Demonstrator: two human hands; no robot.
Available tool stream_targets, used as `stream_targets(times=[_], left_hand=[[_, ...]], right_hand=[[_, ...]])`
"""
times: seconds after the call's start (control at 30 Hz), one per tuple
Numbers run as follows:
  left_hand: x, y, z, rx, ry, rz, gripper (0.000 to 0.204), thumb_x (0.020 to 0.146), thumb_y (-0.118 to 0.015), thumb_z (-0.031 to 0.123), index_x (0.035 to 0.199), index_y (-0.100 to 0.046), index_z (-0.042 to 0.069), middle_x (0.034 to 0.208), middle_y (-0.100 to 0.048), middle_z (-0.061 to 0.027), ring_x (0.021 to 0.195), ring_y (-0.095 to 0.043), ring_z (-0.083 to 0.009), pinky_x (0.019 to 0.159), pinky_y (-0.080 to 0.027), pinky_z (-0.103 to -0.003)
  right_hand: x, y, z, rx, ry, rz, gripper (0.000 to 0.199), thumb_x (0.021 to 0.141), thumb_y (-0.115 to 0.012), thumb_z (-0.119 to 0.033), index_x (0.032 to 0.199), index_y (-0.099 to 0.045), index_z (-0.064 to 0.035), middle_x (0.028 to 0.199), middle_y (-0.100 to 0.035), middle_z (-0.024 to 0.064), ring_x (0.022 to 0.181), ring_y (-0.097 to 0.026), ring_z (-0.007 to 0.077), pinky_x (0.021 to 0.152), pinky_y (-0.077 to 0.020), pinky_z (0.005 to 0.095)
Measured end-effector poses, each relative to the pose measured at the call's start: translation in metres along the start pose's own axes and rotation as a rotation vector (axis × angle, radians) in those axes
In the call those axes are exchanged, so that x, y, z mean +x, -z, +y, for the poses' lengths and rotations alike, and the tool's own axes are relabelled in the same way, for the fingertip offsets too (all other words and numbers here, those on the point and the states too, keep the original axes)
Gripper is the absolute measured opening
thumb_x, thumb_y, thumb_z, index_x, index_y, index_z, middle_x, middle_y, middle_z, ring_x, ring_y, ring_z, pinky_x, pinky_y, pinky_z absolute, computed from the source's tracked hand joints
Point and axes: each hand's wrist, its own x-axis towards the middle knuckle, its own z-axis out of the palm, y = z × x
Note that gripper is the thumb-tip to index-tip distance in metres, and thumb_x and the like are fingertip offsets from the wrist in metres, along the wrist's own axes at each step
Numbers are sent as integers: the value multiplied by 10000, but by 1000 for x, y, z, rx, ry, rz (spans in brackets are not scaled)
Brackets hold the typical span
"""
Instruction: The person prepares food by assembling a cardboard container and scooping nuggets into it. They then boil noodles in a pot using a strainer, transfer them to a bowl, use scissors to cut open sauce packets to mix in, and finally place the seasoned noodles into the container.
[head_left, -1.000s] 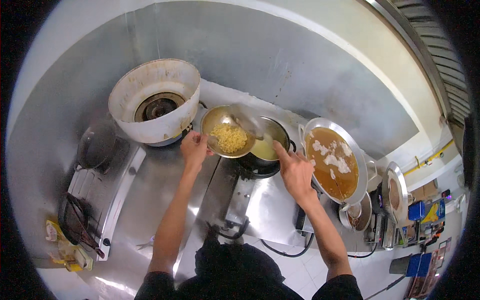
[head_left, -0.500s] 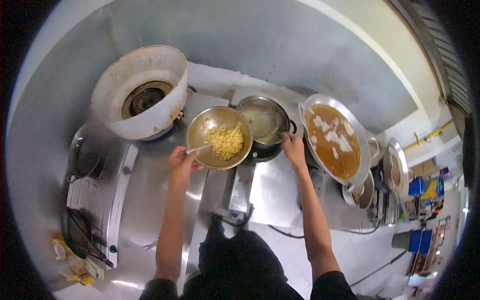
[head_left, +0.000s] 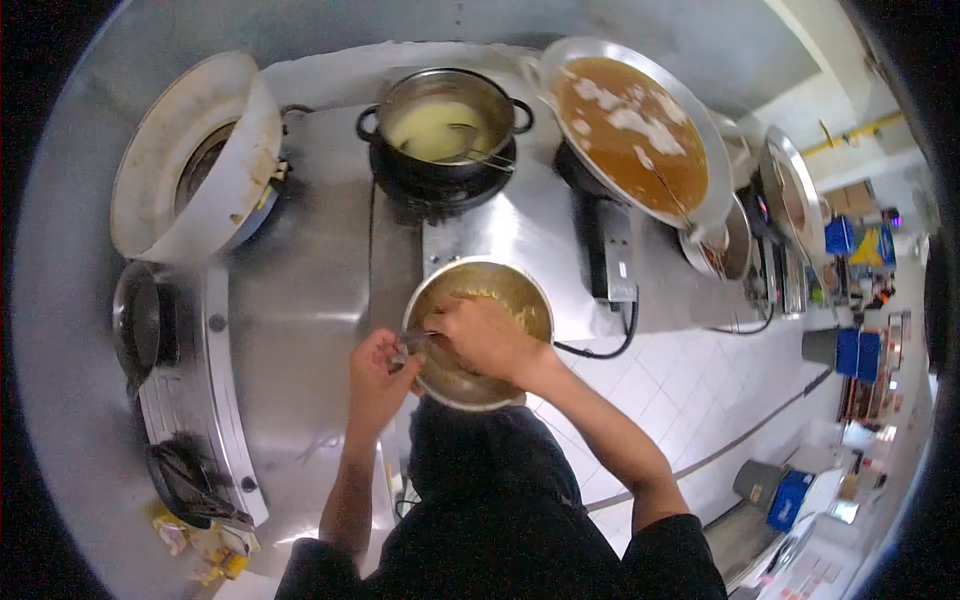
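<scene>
A round metal bowl [head_left: 530,290] is close in front of my body, its rim partly in my left hand [head_left: 378,385]. The left fingers are closed at that rim, by the handle of a slim silvery utensil [head_left: 416,339]. Over the bowl's inside, my right hand [head_left: 485,335] has its fingers closed near the same handle; the grip is partly hidden. Only a little of the yellow noodles [head_left: 525,318] shows beside the hand. Behind, a black-handled pot [head_left: 485,92] of pale cloudy liquid stands on a burner, with a wire strainer [head_left: 488,158] lying in it.
A large wok [head_left: 722,170] of brown liquid with white patches stands at the back right. To the left are a rusty white burner shield [head_left: 245,175] and a dark pan [head_left: 140,315]. Scissors [head_left: 320,447] lie on the steel counter [head_left: 300,360].
The bowl has come down, nearer my body. My right hand has let go of the strainer, now left in the pot, and has moved into the bowl beside my left hand.
</scene>
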Motion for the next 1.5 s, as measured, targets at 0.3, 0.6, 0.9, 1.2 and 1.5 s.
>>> stream_targets(times=[0.3,0.6,0.9,1.2,1.5], left_hand=[[-67,-138,-44,52,11,-133,125,925,-629,49,916,-512,8,813,-654,-104,559,-614,-111,434,-520,-226],[-147,-343,-115,223,-50,-403,110,941,-613,65,917,-517,15,798,-659,-95,557,-608,-102,412,-509,-221],[-192,-522,-164,297,-45,-693,134,931,-629,63,917,-513,-3,821,-670,-114,523,-625,-122,399,-490,-237],[-206,-678,-214,413,-60,-906,191,917,-654,133,879,-509,13,736,-682,-90,476,-629,-131,388,-435,-265],[-219,-876,-245,413,-19,-1002,149,918,-640,102,865,-522,27,657,-654,-62,499,-650,-132,414,-447,-273]], right_hand=[[-271,30,13,243,-596,708,128,896,-654,-99,894,-705,19,719,-660,188,592,-645,323,555,-514,383],[-489,-40,-27,16,-934,995,163,908,-595,-45,759,-593,22,623,-568,184,491,-555,372,457,-438,447],[-625,-74,-12,280,-1280,1375,198,935,-583,-63,779,-603,58,684,-598,223,558,-582,363,526,-449,401],[-743,-55,56,244,-1635,1701,280,984,-529,-118,819,-624,87,647,-596,167,566,-548,189,533,-427,343],[-894,-8,159,41,-1895,1671,312,994,-525,-158,792,-627,58,560,-523,113,534,-479,118,518,-400,332]])
